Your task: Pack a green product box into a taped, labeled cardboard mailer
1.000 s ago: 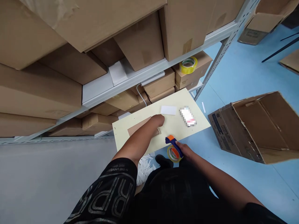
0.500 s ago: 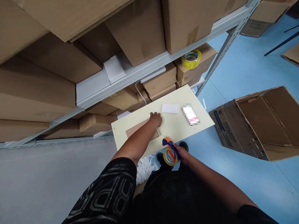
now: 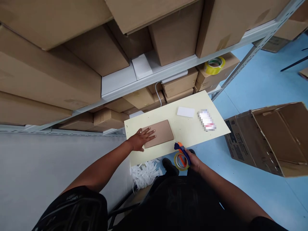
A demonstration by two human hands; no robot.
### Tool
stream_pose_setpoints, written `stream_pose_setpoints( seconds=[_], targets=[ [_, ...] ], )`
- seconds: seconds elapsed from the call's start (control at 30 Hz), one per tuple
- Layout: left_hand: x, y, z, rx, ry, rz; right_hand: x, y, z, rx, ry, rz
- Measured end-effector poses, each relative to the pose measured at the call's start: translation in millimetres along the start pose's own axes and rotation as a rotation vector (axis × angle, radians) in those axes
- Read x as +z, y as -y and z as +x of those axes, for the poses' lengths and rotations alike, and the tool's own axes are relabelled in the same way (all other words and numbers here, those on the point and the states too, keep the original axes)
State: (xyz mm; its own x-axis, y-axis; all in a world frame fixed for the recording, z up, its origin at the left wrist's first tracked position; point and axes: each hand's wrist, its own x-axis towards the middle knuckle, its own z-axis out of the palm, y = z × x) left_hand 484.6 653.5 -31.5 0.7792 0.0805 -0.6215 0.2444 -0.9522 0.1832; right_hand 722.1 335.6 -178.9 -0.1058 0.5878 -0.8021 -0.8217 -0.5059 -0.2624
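Carton point(image 3: 162, 131) looks light, stiff, best held by its edges — left grip point(image 3: 140, 140) spread flat on it, right grip point(image 3: 193, 161) wrapped round the tape dispenser point(image 3: 185, 154).

Cardboard box point(image 3: 163, 131): plain brown, flat, low and rectangular. Lies flat just below frame centre, long side running left-right, right end angled slightly up the frame. Top face looks closed; left end partly covered. No crushing visible on the exposed face.

Tape dispenser point(image 3: 183, 158): lower centre-right of frame, just below and right of the box's right end, held by its dark blue handle. Orange and blue head points upper left. Yellowish tape roll point(image 3: 176, 162) mounted, orange hub inside. Tape end too small to make out.
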Motion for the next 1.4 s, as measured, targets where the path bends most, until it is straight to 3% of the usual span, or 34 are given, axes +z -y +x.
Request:
stream_pose_setpoints(
  seconds=[0.17, 0.4, 0.5, 0.67, 0.77, 0.9, 1.07, 1.23, 1.4],
  targets=[
    [22.1, -1.0, 2.1, -0.026, -0.164, 0.035, 21.2, 6.3, 2.7, 0.102, -0.108, -0.007],
    [12.8, 27.9, 9.1, 0.081, -0.097, 0.067, 28.2, 15.5, 8.2, 0.153, -0.097, -0.08],
    [19.5, 28.2, 12.0, 0.06, -0.144, 0.054, 23.3, 12.3, 6.5, 0.15, -0.071, -0.046],
    [49.9, -10.1, 12.3, -0.094, -0.318, -0.062, 28.8, 30.9, 12.3, 0.125, -0.057, 0.03],
    [60.3, -51.8, 20.3, -0.326, -0.436, -0.121, 44.6, 66.0, 26.7, 0.105, -0.053, 0.023],
    [59.7, -100.4, 40.8, -0.594, -0.529, -0.181, 67.6, 122.4, 53.3, 0.091, -0.021, -0.118],
    [57.3, -113.9, 55.8, -0.647, -0.576, -0.185, 72.9, 158.0, 71.6, 0.099, -0.055, -0.254],
    [58.7, -108.2, 55.2, -0.592, -0.564, -0.193, 58.6, 133.1, 57.4, 0.011, -0.094, -0.189],
    [57.0, -110.5, 59.8, -0.626, -0.575, -0.234, 29.5, 55.3, 20.9, 0.072, -0.024, -0.079]
  ],
)
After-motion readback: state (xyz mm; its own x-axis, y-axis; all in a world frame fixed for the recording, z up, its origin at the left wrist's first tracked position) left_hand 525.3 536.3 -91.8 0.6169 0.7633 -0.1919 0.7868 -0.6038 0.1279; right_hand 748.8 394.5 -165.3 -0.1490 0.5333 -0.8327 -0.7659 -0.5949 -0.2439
